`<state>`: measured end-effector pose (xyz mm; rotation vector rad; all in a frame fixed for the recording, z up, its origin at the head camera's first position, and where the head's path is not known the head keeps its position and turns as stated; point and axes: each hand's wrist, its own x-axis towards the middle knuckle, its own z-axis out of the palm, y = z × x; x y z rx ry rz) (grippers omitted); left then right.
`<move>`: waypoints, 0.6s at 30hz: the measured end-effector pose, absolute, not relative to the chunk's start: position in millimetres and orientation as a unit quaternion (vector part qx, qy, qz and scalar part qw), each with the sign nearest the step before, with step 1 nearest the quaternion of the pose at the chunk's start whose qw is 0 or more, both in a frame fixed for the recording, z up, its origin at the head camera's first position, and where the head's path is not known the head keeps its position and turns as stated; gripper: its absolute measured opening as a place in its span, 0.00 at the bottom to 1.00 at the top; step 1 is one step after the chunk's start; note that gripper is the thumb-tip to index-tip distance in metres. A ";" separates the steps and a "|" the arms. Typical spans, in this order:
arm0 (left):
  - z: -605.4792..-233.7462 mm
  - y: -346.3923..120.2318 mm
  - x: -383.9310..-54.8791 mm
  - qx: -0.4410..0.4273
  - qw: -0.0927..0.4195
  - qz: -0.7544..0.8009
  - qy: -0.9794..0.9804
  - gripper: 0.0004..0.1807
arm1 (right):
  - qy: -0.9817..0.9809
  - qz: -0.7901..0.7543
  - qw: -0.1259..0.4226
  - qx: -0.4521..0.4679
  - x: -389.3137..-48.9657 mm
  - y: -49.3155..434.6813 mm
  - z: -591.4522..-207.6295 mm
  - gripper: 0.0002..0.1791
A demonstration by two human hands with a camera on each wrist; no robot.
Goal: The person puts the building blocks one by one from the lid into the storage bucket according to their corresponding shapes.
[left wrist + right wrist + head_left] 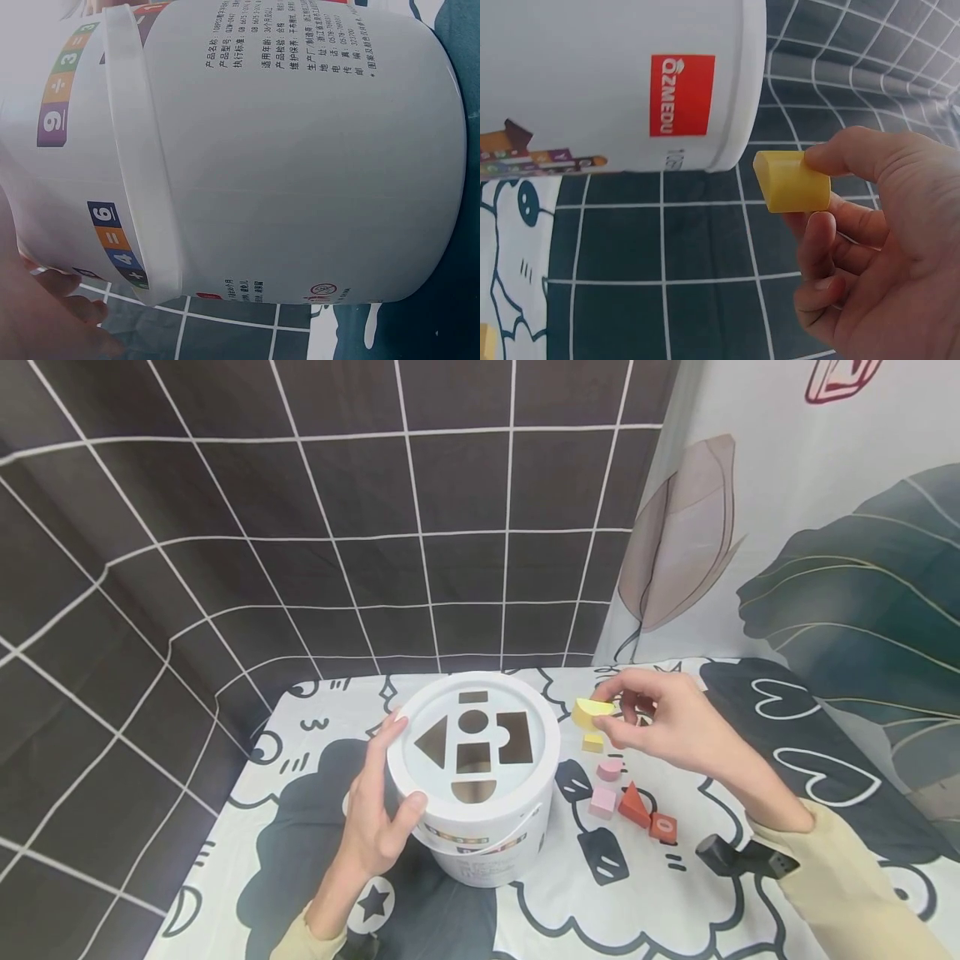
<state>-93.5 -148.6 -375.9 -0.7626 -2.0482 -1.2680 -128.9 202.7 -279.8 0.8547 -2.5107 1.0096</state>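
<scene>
A white bucket (487,860) stands upright, its lid (551,752) cut with several shaped holes: a triangle, a circle, rectangles, a half-round and a notched one. My left hand (378,810) rests against the lid's left side, thumb at the front rim and fingers further back. To the right of the bucket, my right hand (656,718) pinches a yellow half-round block (795,184) between thumb and fingers, raised beside the lid. A small yellow block (592,742) lies just below that hand in the head view.
On the patterned cloth (622,910) right of the bucket lie a rounded pink block (609,768), a pink cube (602,802), a red triangular block (634,804) and a red cube (663,827). A dark gridded curtain (465,568) hangs behind.
</scene>
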 end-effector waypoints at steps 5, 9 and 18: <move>-375.8 -148.6 -93.9 -0.291 0.308 -0.476 -0.771 0.39 | -0.864 0.357 0.152 0.320 -126.8 196.5 -276.2 0.13; -375.5 -148.7 -94.3 -0.291 0.310 -0.475 -0.771 0.39 | -0.855 0.358 0.159 0.341 -126.2 191.2 -274.3 0.14; -375.3 -148.7 -93.4 -0.287 0.306 -0.475 -0.774 0.39 | -0.831 0.381 0.152 0.376 -125.8 176.9 -272.2 0.16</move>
